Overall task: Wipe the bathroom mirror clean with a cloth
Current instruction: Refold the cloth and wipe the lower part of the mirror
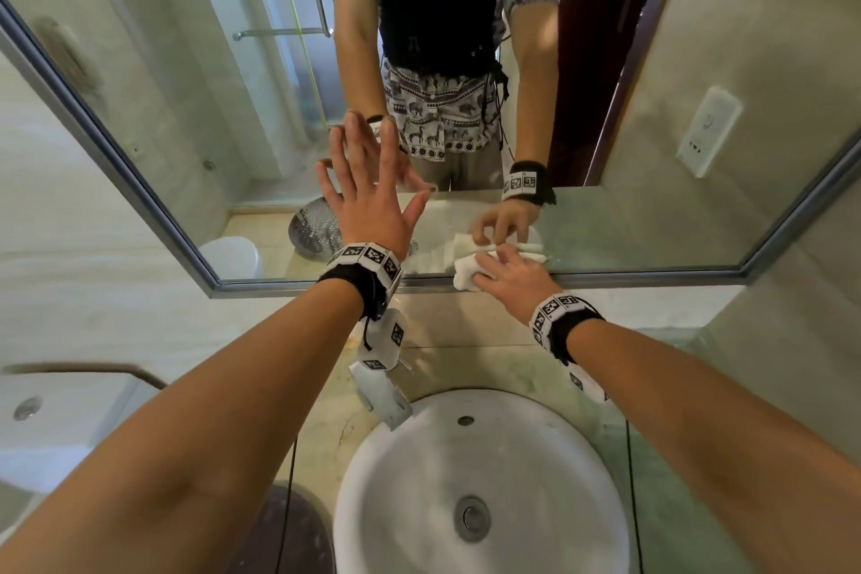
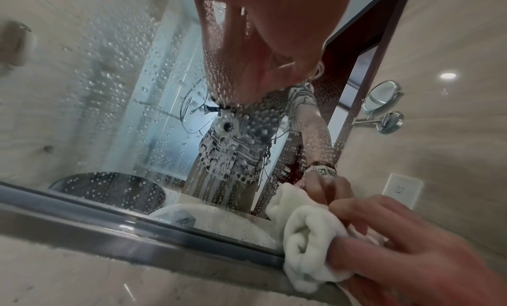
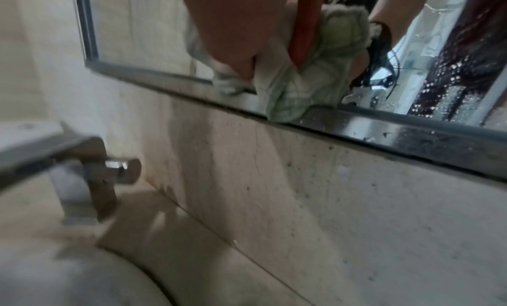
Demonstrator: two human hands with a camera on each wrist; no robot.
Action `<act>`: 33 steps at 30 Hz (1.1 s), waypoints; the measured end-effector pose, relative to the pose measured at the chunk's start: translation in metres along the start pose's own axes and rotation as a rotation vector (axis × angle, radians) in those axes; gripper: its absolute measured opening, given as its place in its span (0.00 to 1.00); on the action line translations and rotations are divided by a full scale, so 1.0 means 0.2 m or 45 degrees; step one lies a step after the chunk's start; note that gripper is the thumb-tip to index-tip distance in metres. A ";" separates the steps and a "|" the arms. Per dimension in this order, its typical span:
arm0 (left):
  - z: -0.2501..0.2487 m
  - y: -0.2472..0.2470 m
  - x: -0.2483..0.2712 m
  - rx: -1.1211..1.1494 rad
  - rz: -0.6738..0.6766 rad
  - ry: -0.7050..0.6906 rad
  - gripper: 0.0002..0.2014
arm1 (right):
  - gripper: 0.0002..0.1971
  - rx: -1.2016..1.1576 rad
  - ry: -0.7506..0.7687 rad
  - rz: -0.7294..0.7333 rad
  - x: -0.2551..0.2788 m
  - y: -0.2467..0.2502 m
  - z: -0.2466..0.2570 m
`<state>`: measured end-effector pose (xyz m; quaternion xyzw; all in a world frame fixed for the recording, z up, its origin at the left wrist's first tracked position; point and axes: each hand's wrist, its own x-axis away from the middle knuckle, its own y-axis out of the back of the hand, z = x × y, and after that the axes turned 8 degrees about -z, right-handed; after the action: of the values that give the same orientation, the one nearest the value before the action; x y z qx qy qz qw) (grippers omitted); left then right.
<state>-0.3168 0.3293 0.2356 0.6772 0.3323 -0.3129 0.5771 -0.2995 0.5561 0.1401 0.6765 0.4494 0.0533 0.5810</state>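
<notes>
A large wall mirror (image 1: 195, 75) with a grey metal frame (image 1: 489, 279) hangs above the basin. My left hand (image 1: 368, 196) is spread flat, fingers straight, with its fingertips against the glass. My right hand (image 1: 510, 275) grips a bunched white cloth (image 1: 468, 273) and presses it on the glass at the mirror's bottom edge. In the left wrist view the cloth (image 2: 307, 241) sits on the frame, and water droplets (image 2: 115, 80) cover the glass to its left. The right wrist view shows the cloth (image 3: 299, 82) squeezed in my fingers against the frame (image 3: 411, 135).
A round white basin (image 1: 480, 480) sits in the stone counter (image 1: 466, 331) below the mirror. A chrome tap (image 3: 90, 180) stands behind the basin. A wall socket (image 1: 710, 131) and a round swivel mirror (image 2: 382, 96) appear on the right, as reflections. A toilet cistern (image 1: 51, 415) is at left.
</notes>
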 end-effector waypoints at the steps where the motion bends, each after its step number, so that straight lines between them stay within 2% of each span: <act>1: 0.01 0.01 0.00 -0.004 -0.002 -0.013 0.43 | 0.19 -0.021 -0.053 -0.023 -0.01 0.04 0.01; 3: 0.06 0.05 -0.01 -0.024 0.022 -0.025 0.42 | 0.21 -0.048 -0.241 -0.110 -0.03 0.15 0.03; 6: 0.16 0.10 -0.03 -0.030 0.040 -0.001 0.41 | 0.20 -0.053 -0.521 -0.371 -0.11 0.32 -0.01; 9: 0.24 0.11 -0.06 -0.027 0.048 0.031 0.40 | 0.17 0.067 -0.599 -0.532 -0.23 0.45 -0.11; 12: 0.28 0.09 -0.07 -0.033 0.059 -0.001 0.41 | 0.17 0.049 -0.661 -0.604 -0.31 0.42 -0.13; 15: 0.28 0.07 -0.07 -0.023 0.010 -0.012 0.42 | 0.20 -0.006 -0.547 -0.613 -0.31 0.27 -0.03; 17: 0.28 0.05 -0.07 -0.012 -0.019 -0.005 0.42 | 0.21 -0.041 -0.364 -0.517 -0.28 0.17 0.05; 20: 0.28 0.02 -0.07 -0.002 -0.065 -0.011 0.42 | 0.18 -0.076 -0.130 -0.377 -0.22 0.01 0.17; 22: 0.29 0.01 -0.06 -0.003 -0.065 -0.020 0.42 | 0.19 -0.111 -0.077 -0.289 -0.19 -0.11 0.24; 24: 0.30 0.00 -0.06 -0.021 -0.064 -0.026 0.41 | 0.24 -0.121 -0.074 -0.243 -0.18 -0.16 0.26; 27: 0.29 0.01 -0.06 -0.014 -0.056 -0.023 0.41 | 0.24 -0.140 -0.057 -0.175 -0.19 -0.13 0.24; 30: 0.28 0.03 -0.06 -0.020 -0.004 -0.003 0.41 | 0.25 -0.206 -0.246 -0.174 -0.18 -0.06 0.26; 33: 0.28 0.05 -0.06 -0.024 0.024 0.006 0.40 | 0.17 -0.373 -0.734 -0.333 -0.14 0.03 0.27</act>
<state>-0.3185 0.2719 0.2425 0.6756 0.3301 -0.3027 0.5857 -0.2806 0.4970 0.1409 0.5098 0.3372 -0.1511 0.7769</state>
